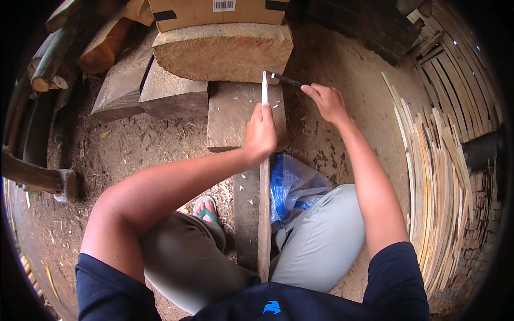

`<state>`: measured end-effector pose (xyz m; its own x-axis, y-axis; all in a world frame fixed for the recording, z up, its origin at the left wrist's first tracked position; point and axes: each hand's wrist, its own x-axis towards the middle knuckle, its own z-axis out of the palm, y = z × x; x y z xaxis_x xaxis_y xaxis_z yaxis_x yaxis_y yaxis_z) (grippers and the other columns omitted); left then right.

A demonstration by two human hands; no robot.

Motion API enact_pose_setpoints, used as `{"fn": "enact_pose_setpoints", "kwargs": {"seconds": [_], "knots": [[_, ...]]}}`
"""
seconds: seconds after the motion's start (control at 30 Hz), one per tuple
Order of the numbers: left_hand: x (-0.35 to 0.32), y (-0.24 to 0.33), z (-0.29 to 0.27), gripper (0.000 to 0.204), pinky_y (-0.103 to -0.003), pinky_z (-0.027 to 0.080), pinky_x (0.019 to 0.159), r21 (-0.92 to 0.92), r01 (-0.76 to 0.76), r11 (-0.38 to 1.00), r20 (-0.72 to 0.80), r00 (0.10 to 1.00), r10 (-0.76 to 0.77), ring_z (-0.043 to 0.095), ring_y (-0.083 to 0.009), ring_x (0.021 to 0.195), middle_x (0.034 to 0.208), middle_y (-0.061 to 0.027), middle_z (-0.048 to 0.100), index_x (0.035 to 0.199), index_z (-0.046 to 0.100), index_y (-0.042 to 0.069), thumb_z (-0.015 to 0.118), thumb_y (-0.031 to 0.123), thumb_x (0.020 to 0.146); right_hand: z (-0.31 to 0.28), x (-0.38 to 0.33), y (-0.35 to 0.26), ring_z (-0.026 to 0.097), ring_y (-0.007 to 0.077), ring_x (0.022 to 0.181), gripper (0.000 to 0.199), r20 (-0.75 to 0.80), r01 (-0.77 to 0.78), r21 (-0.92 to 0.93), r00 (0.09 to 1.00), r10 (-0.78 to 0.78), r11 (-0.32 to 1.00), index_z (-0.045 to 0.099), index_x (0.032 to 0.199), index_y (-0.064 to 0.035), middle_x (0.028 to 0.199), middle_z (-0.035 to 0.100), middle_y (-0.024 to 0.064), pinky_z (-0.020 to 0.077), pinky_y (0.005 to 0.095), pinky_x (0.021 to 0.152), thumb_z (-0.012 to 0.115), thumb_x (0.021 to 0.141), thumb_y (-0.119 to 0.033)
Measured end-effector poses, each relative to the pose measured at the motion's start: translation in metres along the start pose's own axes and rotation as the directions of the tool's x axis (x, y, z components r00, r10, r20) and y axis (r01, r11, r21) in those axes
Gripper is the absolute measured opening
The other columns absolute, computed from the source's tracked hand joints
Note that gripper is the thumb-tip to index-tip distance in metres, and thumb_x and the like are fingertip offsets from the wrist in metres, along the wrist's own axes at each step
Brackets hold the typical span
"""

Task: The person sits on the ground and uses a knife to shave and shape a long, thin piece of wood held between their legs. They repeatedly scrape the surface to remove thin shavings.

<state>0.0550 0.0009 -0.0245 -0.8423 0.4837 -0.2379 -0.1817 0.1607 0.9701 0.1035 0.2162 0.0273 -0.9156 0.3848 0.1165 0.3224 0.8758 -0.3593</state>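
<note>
Clamped fingers of the left hand (261,131), over the wooden block (227,115), on a pale strip (264,91); those of the right hand (327,101), right of that block, on a dark tool (289,81).

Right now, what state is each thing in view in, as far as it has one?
Wooden stick: pale and narrowed at its upper end.
Dark tool: end at the stick's tip.
Left hand: grip closed around the stick.
Right hand: grip closed on the tool.
Plastic bag: crumpled.
Cardboard box: top out of view, cannot tell.
</note>
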Motion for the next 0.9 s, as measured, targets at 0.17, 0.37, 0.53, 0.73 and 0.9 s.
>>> {"fn": "enact_pose_setpoints", "kwargs": {"seconds": [0.17,0.37,0.53,0.73,0.9], "knots": [[0.003,-0.004,-0.001,0.032,-0.032,0.034,0.045,-0.136,0.004,0.991,0.068,0.998,0.005,0.038,-0.0121,0.053,0.072,-0.0013,0.042,0.097,0.042,0.014,0.031,0.043,0.107,-0.008,-0.014,0.025,0.056,0.03,0.066,0.06,0.022,-0.019,0.114,1.0,0.017,0.993,0.063,0.086,-0.0025,0.068,0.053,0.0183,0.0432,0.0432,0.067,0.049,0.099,-0.06],[-0.009,0.008,-0.001,0.03,-0.031,0.033,0.044,-0.163,0.065,0.984,0.118,0.992,-0.046,0.036,-0.0119,0.051,0.072,-0.0004,0.041,0.1,0.04,0.017,0.031,0.045,0.107,-0.028,-0.036,0.053,0.052,0.0293,0.062,0.063,-0.04,-0.079,0.098,0.996,0.084,0.992,0.066,0.083,-0.0013,0.066,0.058,0.0174,0.0451,0.0387,0.065,0.055,0.095,-0.063],[-0.022,0.029,-0.01,0.031,-0.032,0.035,0.042,-0.243,0.151,0.958,0.139,0.983,-0.119,0.039,-0.0137,0.049,0.073,-0.0019,0.042,0.1,0.04,0.016,0.032,0.046,0.108,-0.038,-0.046,0.035,0.053,0.0297,0.062,0.065,0.009,-0.079,0.046,0.997,0.079,0.996,0.066,0.082,-0.0012,0.067,0.058,0.0193,0.0438,0.0404,0.063,0.055,0.094,-0.064],[-0.036,0.045,-0.013,0.032,-0.034,0.039,0.039,-0.263,0.159,0.952,0.163,0.98,-0.118,0.048,-0.0193,0.045,0.08,-0.0068,0.05,0.106,0.04,0.013,0.035,0.045,0.107,-0.046,-0.045,0.012,0.051,0.0217,0.063,0.063,0.009,-0.013,0.133,1.0,0.012,0.991,0.063,0.081,-0.0011,0.064,0.053,0.0145,0.0422,0.0388,0.063,0.053,0.096,-0.061],[-0.032,0.047,-0.017,0.032,-0.034,0.041,0.038,-0.328,0.192,0.925,0.218,0.968,-0.124,0.05,-0.0202,0.044,0.083,-0.0087,0.054,0.113,0.041,0.012,0.042,0.044,0.106,-0.035,-0.041,-0.007,0.051,0.0198,0.066,0.064,-0.056,0.036,0.2,0.998,-0.026,0.979,0.063,0.082,-0.0005,0.064,0.053,0.0126,0.0429,0.0382,0.064,0.053,0.096,-0.062]]}}
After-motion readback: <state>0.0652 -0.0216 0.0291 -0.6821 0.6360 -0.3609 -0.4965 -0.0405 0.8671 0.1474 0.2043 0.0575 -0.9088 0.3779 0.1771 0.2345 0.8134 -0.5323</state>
